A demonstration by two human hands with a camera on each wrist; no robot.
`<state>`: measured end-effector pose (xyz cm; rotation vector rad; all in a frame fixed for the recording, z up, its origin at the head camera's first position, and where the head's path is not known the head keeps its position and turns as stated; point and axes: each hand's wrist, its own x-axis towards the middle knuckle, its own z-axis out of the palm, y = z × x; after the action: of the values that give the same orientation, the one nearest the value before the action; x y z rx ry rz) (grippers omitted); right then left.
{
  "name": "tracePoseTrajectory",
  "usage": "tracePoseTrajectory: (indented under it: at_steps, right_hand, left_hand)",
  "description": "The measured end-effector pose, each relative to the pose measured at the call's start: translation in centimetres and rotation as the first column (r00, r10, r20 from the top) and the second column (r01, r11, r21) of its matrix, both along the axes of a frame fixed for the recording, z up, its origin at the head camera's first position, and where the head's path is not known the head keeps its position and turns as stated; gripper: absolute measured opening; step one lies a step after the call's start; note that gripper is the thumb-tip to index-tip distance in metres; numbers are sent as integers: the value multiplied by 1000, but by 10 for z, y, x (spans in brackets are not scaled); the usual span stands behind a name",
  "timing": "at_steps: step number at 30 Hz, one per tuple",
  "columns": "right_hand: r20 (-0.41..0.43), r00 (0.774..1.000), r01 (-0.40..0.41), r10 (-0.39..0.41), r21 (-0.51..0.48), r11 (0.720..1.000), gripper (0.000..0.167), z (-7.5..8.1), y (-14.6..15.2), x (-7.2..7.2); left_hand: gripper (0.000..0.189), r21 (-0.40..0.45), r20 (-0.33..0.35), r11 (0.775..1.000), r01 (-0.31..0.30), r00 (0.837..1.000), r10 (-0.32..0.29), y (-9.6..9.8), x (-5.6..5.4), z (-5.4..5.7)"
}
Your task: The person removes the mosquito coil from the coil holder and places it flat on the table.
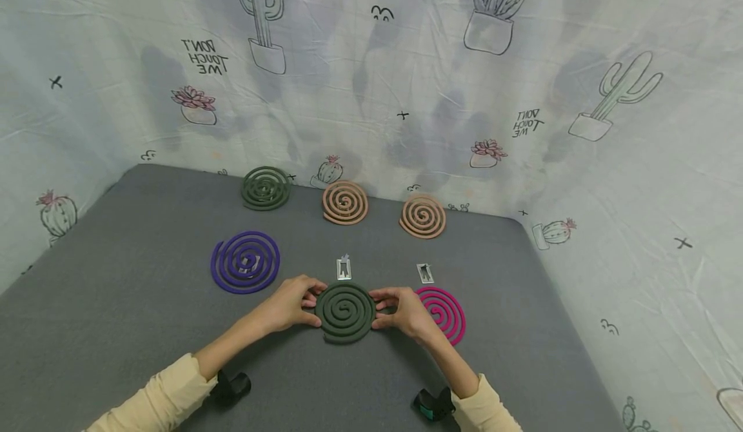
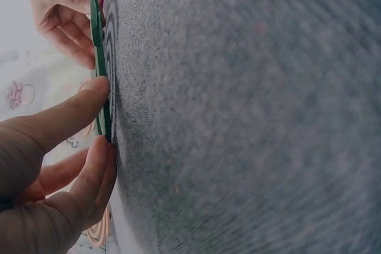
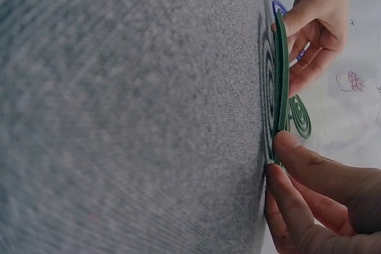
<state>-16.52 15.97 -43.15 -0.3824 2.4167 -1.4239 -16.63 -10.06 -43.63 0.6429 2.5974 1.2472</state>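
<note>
Between both hands is a dark green mosquito coil, held flat by its opposite edges. My left hand pinches its left rim between thumb and fingers. The right rim is pinched the same way by my right hand. Seen edge-on in the left wrist view, the green coil hovers slightly above the grey surface, its spiral shadow beneath. A pink coil lies partly hidden behind my right hand. Just beyond the held coil lies a small metal stand; a second metal stand is to its right.
A purple coil lies left, over another small metal piece. Along the back edge of the grey table are a green coil and two tan coils. A patterned white cloth hangs behind and beside the table.
</note>
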Motion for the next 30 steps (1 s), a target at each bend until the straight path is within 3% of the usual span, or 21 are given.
tracePoseTrajectory:
  at_steps: [4,14,21,26,30]
  right_hand:
    - [-6,1000,-1,1,16,1000,50,1,-3,-1]
    - [-67,998,5,1,89,996,48,3,-11,-3]
    - [-96,995,2,12,139,990,48,1,-15,-3]
    - [-158,987,58,-35,145,988,46,4,-13,-3]
    - [-183,978,109,-101,36,993,44,9,-14,-5]
  left_hand:
    - [61,-5,6,1000,-13,1000,13,-2,1,-2]
    - [59,-49,-69,999,-18,997,15,-5,1,-1]
    - [58,-73,-79,996,-46,996,41,-6,3,-1]
    - [54,-22,-100,999,-25,995,23,-12,4,5]
    - [50,66,-135,998,-7,991,15,-28,3,16]
